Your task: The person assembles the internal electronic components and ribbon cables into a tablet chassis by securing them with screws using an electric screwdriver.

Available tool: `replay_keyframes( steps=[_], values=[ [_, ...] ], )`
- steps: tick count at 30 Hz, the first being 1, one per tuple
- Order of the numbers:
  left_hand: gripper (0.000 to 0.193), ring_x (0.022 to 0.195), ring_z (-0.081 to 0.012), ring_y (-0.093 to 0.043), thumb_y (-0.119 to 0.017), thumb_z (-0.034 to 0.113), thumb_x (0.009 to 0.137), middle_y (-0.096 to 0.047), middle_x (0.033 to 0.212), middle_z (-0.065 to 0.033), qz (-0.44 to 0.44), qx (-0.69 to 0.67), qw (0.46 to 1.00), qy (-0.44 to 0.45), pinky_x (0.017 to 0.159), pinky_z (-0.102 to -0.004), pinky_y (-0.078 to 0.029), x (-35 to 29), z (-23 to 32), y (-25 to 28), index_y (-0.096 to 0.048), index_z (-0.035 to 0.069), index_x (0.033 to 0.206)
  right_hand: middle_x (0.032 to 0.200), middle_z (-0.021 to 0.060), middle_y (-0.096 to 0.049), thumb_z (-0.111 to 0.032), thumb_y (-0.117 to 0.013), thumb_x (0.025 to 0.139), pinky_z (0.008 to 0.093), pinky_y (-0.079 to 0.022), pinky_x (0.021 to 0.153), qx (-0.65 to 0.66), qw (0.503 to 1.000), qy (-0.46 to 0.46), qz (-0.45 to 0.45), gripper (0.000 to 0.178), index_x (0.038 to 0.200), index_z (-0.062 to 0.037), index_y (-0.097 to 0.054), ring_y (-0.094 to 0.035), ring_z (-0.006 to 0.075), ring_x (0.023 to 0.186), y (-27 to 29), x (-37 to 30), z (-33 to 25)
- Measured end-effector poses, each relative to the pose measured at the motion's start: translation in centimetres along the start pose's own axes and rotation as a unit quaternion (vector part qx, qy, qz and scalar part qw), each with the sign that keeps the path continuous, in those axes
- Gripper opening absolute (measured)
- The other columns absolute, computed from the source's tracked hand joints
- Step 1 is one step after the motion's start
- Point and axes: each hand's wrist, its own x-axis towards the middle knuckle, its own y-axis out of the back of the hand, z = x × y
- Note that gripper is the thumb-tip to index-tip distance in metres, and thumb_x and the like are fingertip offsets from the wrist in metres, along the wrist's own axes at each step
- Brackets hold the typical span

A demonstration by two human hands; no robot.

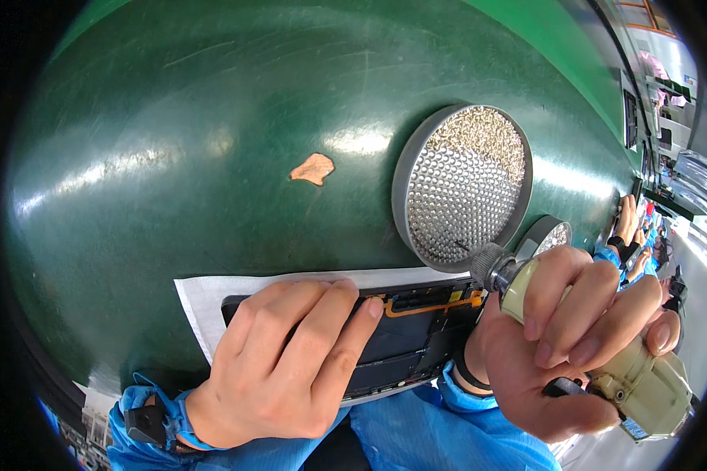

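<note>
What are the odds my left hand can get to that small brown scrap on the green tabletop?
Likely yes: your left hand rests on the dark device, and only white sheet and green tabletop seem to lie between it and the brown scrap, so the way looks free.

On my feed the smooth green tabletop [212, 204] is glossy, lightly scratched; round grey dish [401, 192] reads matt outside, with a bumpy silvery floor and shiny gold-toned metal bits [491, 129]. Pale yellow-green power tool [648, 388]: smooth plastic, knurled metal collar [491, 264]. Flat black device [394, 337] shows matt panels, white paper-like sheet [199, 304] matt, blue cloth garment [404, 424] creased.
</note>
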Motion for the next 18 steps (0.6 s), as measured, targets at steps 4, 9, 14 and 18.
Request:
replay_keyframes(
  steps=[4, 9, 14, 18],
  values=[
    [0.030, 0.103, -0.0289, -0.066, -0.079, 0.009, 0.079, -0.069, 0.118, -0.0140, 0.001, -0.001, 1.000, 0.001, 0.086, -0.0397, -0.056, 0.1, 0.2, 0.0, -0.081, -0.003, 0.107, 0.095, 0.0014, -0.051, -0.042, -0.077, 0.099, 0.0280, -0.048, 0.059, 0.015, 0.998, -0.020, -0.050, 0.060, 0.131, -0.0038, -0.043, -0.052, 0.0113, 0.069, 0.7, 0.6, -2.6],
    [0.047, 0.105, -0.0338, -0.062, -0.074, 0.013, 0.067, -0.065, 0.117, -0.0179, 0.029, 0.009, 1.000, -0.005, 0.086, -0.0417, -0.057, -1.0, 0.0, -1.1, -0.084, -0.001, 0.110, 0.098, 0.0025, -0.053, -0.042, -0.075, 0.101, 0.0327, -0.052, 0.062, 0.043, 0.993, -0.055, -0.092, 0.061, 0.136, -0.0049, -0.042, -0.055, 0.0150, 0.073, -0.3, -1.2, -4.5],
    [0.041, 0.107, -0.0319, -0.061, -0.079, 0.013, 0.070, -0.065, 0.119, -0.0146, 0.025, -0.002, 0.999, 0.024, 0.086, -0.0410, -0.056, -0.4, 0.0, 0.6, -0.085, 0.002, 0.109, 0.093, 0.0033, -0.054, -0.035, -0.076, 0.099, 0.0322, -0.051, 0.056, 0.061, 0.991, -0.090, -0.073, 0.057, 0.133, -0.0041, -0.042, -0.055, 0.0152, 0.067, -3.3, -0.3, -4.1],
    [0.035, 0.108, -0.0305, -0.059, -0.083, 0.013, 0.074, -0.065, 0.119, -0.0120, 0.037, -0.004, 0.999, 0.031, 0.085, -0.0402, -0.055, -0.6, -0.1, 0.4, -0.086, 0.003, 0.108, 0.086, 0.0041, -0.055, -0.027, -0.075, 0.097, 0.0325, -0.051, 0.052, 0.076, 0.991, -0.097, -0.056, 0.048, 0.125, -0.0034, -0.044, -0.055, 0.0162, 0.062, -4.2, -0.6, -3.5]
  ],
)
